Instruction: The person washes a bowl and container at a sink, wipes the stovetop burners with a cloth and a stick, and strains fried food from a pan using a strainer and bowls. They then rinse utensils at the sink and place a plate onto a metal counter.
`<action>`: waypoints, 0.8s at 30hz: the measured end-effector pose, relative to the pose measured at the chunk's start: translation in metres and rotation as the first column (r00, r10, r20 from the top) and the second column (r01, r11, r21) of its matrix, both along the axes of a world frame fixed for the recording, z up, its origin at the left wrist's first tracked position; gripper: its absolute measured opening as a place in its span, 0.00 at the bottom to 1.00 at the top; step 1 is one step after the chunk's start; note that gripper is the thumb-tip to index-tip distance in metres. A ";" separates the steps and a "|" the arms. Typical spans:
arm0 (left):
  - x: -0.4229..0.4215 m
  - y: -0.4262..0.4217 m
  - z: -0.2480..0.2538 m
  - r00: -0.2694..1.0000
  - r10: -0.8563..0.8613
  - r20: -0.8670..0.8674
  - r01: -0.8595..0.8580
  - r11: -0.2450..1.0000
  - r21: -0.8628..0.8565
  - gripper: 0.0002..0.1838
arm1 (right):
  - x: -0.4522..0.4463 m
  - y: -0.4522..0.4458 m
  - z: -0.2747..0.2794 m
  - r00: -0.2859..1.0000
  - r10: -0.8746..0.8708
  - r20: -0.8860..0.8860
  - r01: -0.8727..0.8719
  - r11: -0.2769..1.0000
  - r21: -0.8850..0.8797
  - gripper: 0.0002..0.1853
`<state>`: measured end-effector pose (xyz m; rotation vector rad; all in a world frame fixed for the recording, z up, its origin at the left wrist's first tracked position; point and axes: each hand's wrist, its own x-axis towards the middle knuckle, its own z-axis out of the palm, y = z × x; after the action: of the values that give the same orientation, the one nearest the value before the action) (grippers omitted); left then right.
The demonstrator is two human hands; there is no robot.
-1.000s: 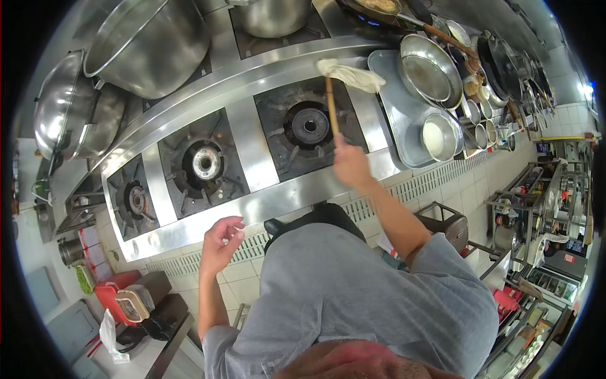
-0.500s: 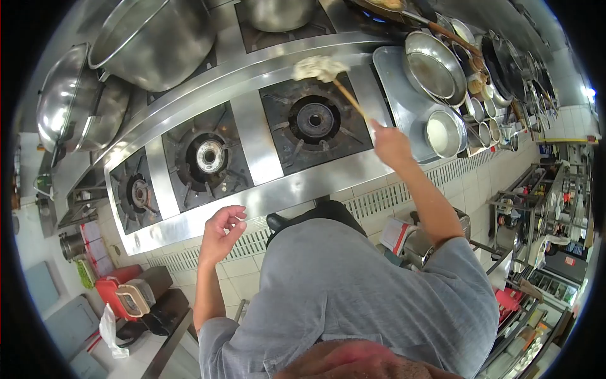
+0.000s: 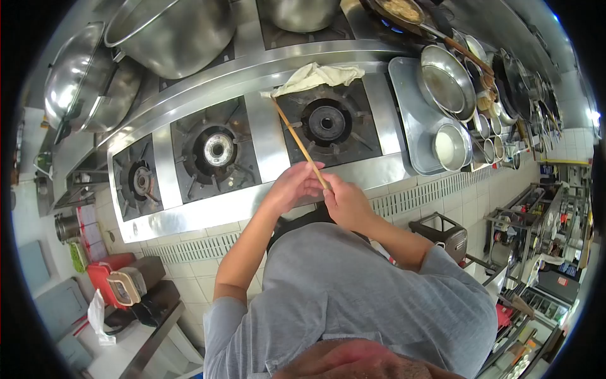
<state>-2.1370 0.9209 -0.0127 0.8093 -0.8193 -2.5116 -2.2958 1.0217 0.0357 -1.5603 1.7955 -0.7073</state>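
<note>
My right hand (image 3: 348, 201) is closed round the lower end of a thin wooden stick (image 3: 293, 131) in front of the stove. Beside it, my left hand (image 3: 291, 188) meets the same stick a little higher up, its fingers loosely curled about it. The stick's far end reaches a spread, off-white cloth (image 3: 322, 78), so together they look like a cloth mop. That cloth lies along the back edge of the right-hand burner (image 3: 326, 122), partly over the steel ledge. How it is fixed to the stick cannot be made out.
Left of that burner are a middle burner (image 3: 217, 149) and a smaller one (image 3: 142, 180). A large pot (image 3: 173, 44) stands behind them. To the right, a metal tray (image 3: 410, 120) carries pans and a small pot (image 3: 449, 146). Blue flame shows under a pan (image 3: 404, 11).
The cloth has swung left and down and spread out over the burner's back. My right hand moved left and down with the stick, and my left hand came across to meet it.
</note>
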 end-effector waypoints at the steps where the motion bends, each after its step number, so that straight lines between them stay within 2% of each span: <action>1: -0.006 -0.004 -0.012 1.000 -0.009 0.018 0.008 0.999 0.033 0.18 | 0.000 -0.004 -0.004 1.000 0.013 0.026 -0.013 1.000 -0.015 0.20; 4: -0.007 -0.016 -0.018 0.995 -0.005 0.095 0.000 0.998 0.056 0.13 | -0.003 -0.016 0.012 0.969 -0.011 0.246 -0.032 0.985 0.169 0.16; 7: 0.014 -0.027 -0.004 0.973 0.096 0.209 -0.088 0.995 -0.044 0.10 | -0.038 -0.059 0.014 0.981 0.081 0.176 -0.091 0.995 0.050 0.13; 9: 0.044 -0.033 0.006 0.951 0.165 0.262 -0.138 0.983 -0.117 0.09 | -0.061 -0.120 0.003 0.981 -0.079 -0.180 0.069 0.996 -0.059 0.16; 10: 0.062 -0.033 0.010 0.942 0.192 0.275 -0.159 0.977 -0.139 0.09 | -0.076 -0.154 -0.023 0.886 -0.165 -0.434 0.068 0.971 -0.231 0.21; 11: 0.076 -0.031 0.016 0.918 0.241 0.316 -0.189 0.964 -0.186 0.09 | -0.084 -0.191 -0.030 0.795 -0.129 -0.593 0.086 0.991 -0.100 0.24; 12: 0.090 -0.026 0.023 0.889 0.291 0.354 -0.217 0.948 -0.235 0.09 | -0.091 -0.225 -0.052 0.720 -0.183 -0.669 0.134 0.983 -0.124 0.27; 13: 0.103 -0.019 0.030 0.865 0.345 0.365 -0.262 0.930 -0.259 0.09 | -0.093 -0.253 -0.072 0.625 -0.267 -0.733 0.132 0.962 -0.239 0.29; 14: 0.116 -0.011 0.036 0.838 0.397 0.375 -0.303 0.909 -0.285 0.10 | -0.091 -0.278 -0.066 0.664 -0.130 -0.737 0.175 0.985 -0.016 0.25; 17: 0.149 0.021 0.049 0.775 0.475 0.416 -0.409 0.880 -0.241 0.10 | -0.086 -0.334 -0.127 0.701 -0.032 -0.712 0.060 0.998 0.015 0.19; 19: 0.164 0.043 0.049 0.733 0.534 0.422 -0.472 0.846 -0.248 0.10 | -0.063 -0.342 -0.116 0.815 0.000 -0.580 0.008 1.000 0.012 0.13; 21: 0.179 0.062 0.045 0.709 0.581 0.400 -0.535 0.812 -0.234 0.09 | -0.029 -0.327 -0.093 0.820 -0.021 -0.572 -0.116 0.973 -0.202 0.11; 22: 0.184 0.070 0.045 0.709 0.594 0.380 -0.554 0.803 -0.220 0.09 | -0.007 -0.312 -0.075 0.860 -0.066 -0.505 -0.120 0.937 -0.328 0.10; 24: 0.189 0.081 0.045 0.707 0.618 0.345 -0.592 0.783 -0.190 0.09 | 0.014 -0.306 -0.058 0.913 -0.133 -0.385 -0.134 0.795 -0.592 0.08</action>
<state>-1.9476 1.0015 0.0318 1.3349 -0.6045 -1.7463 -2.2816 0.7154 -0.0226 -2.2786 1.9699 -1.1054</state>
